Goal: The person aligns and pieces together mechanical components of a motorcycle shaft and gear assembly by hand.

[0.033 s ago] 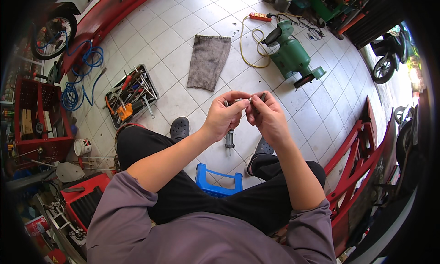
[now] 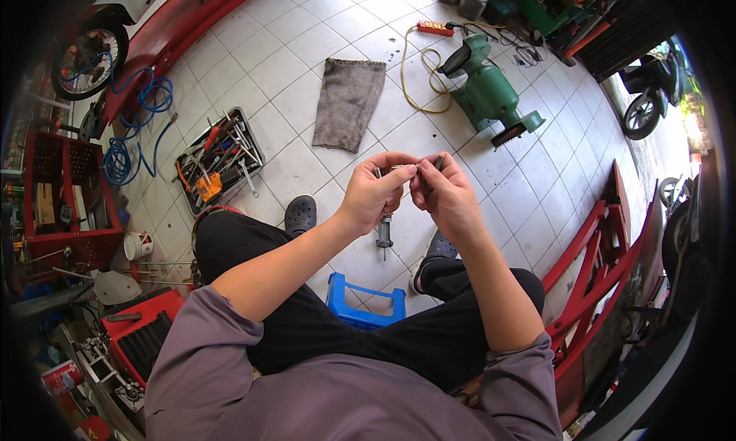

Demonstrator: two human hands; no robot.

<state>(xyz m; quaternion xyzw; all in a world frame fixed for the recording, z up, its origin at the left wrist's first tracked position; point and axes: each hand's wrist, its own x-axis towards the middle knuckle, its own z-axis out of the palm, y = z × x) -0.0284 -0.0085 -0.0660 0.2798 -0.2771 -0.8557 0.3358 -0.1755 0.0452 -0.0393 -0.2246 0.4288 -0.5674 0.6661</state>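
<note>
In front of my knees my two hands meet, fingertips together. Thumb and fingers of my left hand (image 2: 373,193) are closed in a pinch, over something too small to make out. My right hand (image 2: 448,193) is also closed; a short dark metal piece (image 2: 439,162) shows between its thumb and forefinger. Below my left hand a slim grey metal cylinder with a thin rod end (image 2: 385,232) points toward me. Its upper part passes behind the fingers, so I cannot tell whether they grip it or it lies on the floor.
A blue plastic stool (image 2: 366,318) stands between my legs. Ahead lies a grey cloth (image 2: 349,104), with a tool tray (image 2: 257,146) to its left and a green bench grinder (image 2: 491,94) to its right. Blue hose (image 2: 116,161) coils at left; a red metal frame (image 2: 590,303) stands at right.
</note>
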